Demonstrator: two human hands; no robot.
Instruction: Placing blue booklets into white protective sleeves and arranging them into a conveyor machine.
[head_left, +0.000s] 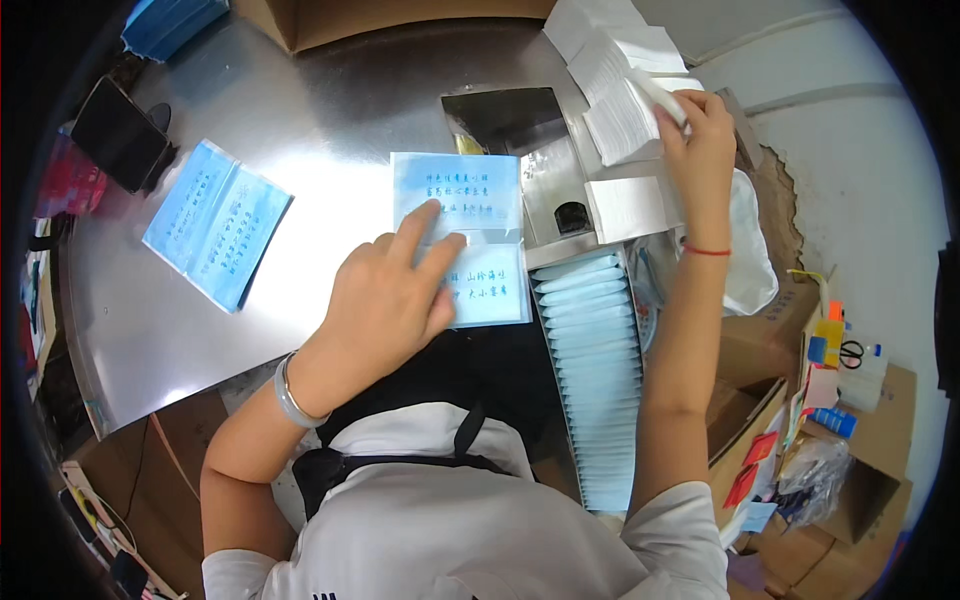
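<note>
Writing [460,178] on blue sheet [490,262], left grip [390,290] spread atop, right grip [698,135] pinching white paper [660,98]

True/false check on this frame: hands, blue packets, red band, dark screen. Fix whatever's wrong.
1. The left hand touches a printed blue packet. True.
2. The right hand is inside the long row of blue packets. False: it holds a white slip by the white stacks.
3. A second blue packet lies left of the left hand. True.
4. A red band circles the left wrist. False: it is on the right.
5. A dark screen stands at the left. True.
</note>
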